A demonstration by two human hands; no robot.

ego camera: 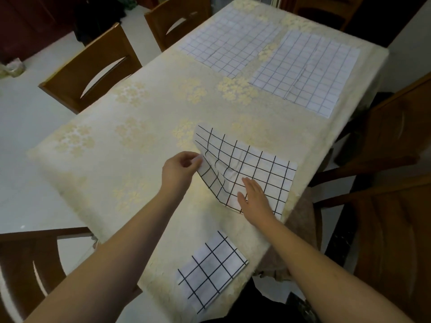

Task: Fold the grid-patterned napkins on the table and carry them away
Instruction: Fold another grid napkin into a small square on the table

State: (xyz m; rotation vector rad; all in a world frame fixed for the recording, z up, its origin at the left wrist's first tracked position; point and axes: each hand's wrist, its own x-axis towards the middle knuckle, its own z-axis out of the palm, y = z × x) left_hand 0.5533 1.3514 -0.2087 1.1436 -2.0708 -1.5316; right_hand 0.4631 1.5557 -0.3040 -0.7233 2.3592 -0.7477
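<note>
Half-folded napkin [251, 169] near right edge of surface [144, 127], white with bold black grid. Left hand [179, 170] pinching its lifted left corner between thumb and fingertips; cloth raised and curled there, shadow beneath on the tablecloth. Right hand [255, 197] laid flat on near part of same napkin, fingers straight and together, pressing cloth down, gripping nothing. Far and right portions of that napkin lying flat.

Folded napkin [211, 270] close to near edge of surface, between the two forearms, same bold grid, flat, touched by neither hand.

Two unfolded napkins at far end, fainter grid: one at far left [229, 40], one at far right [307, 71], spread flat, side by side, near each other; contact at the inner corners not discernible. Crease visible down middle of the right one.

Surface covered in pale yellow cloth with floral pattern. Wooden chairs around: two along left side [93, 66] [179, 19], one at near left [28, 259], others at right [391, 136]. Pale floor at left.
</note>
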